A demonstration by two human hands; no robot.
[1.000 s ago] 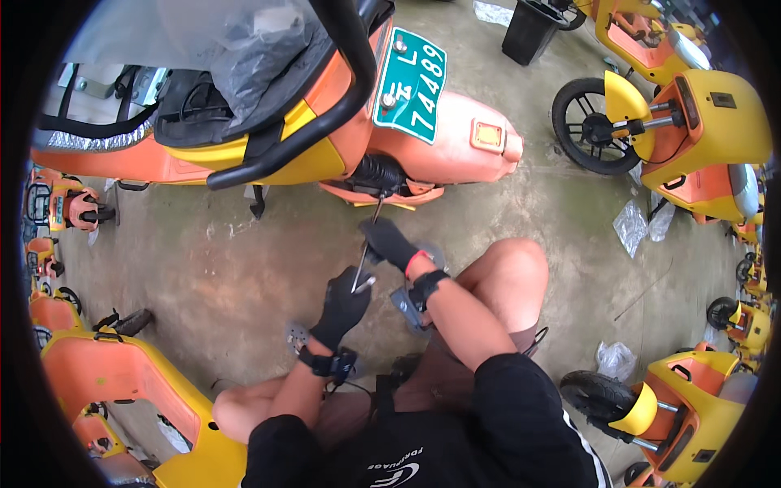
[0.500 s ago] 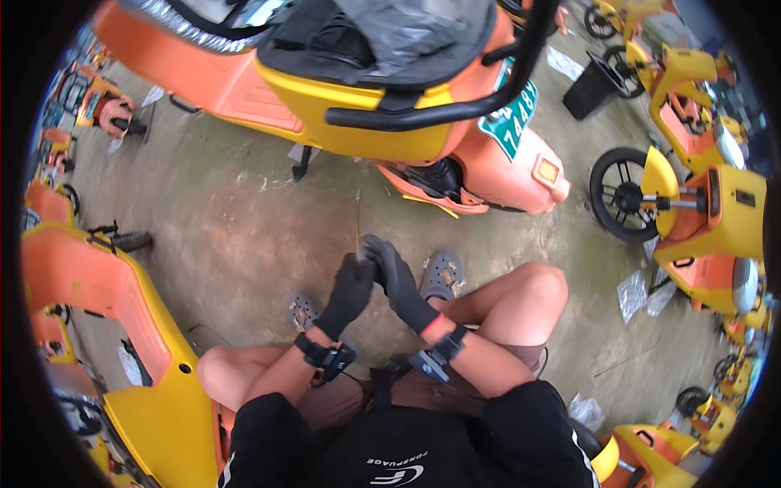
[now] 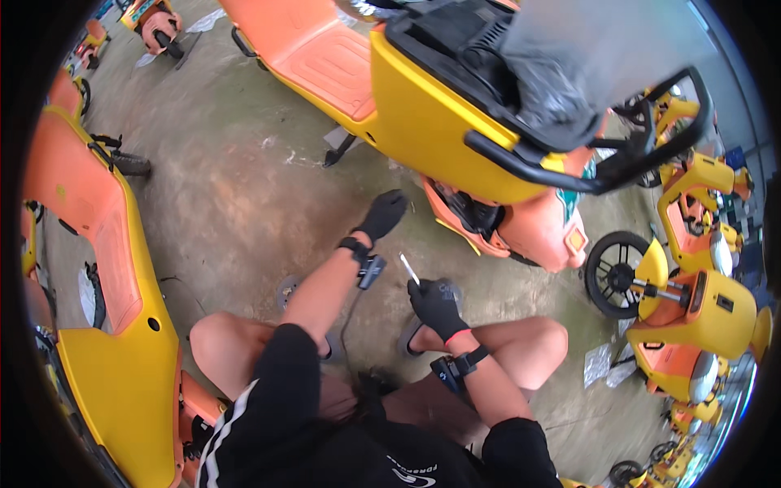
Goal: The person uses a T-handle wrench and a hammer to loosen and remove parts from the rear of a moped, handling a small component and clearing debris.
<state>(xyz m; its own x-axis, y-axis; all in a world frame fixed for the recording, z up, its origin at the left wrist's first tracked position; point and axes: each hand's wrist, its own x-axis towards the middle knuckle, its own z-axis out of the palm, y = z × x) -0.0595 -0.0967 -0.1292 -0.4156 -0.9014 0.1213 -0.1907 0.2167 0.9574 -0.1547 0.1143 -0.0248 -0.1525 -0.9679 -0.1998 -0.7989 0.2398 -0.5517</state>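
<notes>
My left hand [image 3: 382,215], in a black glove, is stretched forward over the concrete floor, near the lower side of the orange and yellow scooter [image 3: 439,122]. Its fingers are seen from above and lie close together; whether they grip anything is hidden. My right hand [image 3: 438,309], gloved in black too, is closed around a thin, pale rod [image 3: 409,268] whose free end points up and slightly left. That hand is above my right shoe, close to my right knee. The exact kind of rod cannot be made out.
A black tubular rail [image 3: 602,183] juts from the scooter's rear, and crumpled clear plastic [image 3: 561,89] lies on its top. To my left stands another scooter [image 3: 122,382]. More scooters line the right, including one with a black front wheel [image 3: 618,275]; plastic wrappers [image 3: 598,364] lie nearby.
My hands were together before my shoes; now they are apart. The left has reached forward, while the right has moved down and right with the rod. The view has shifted.
</notes>
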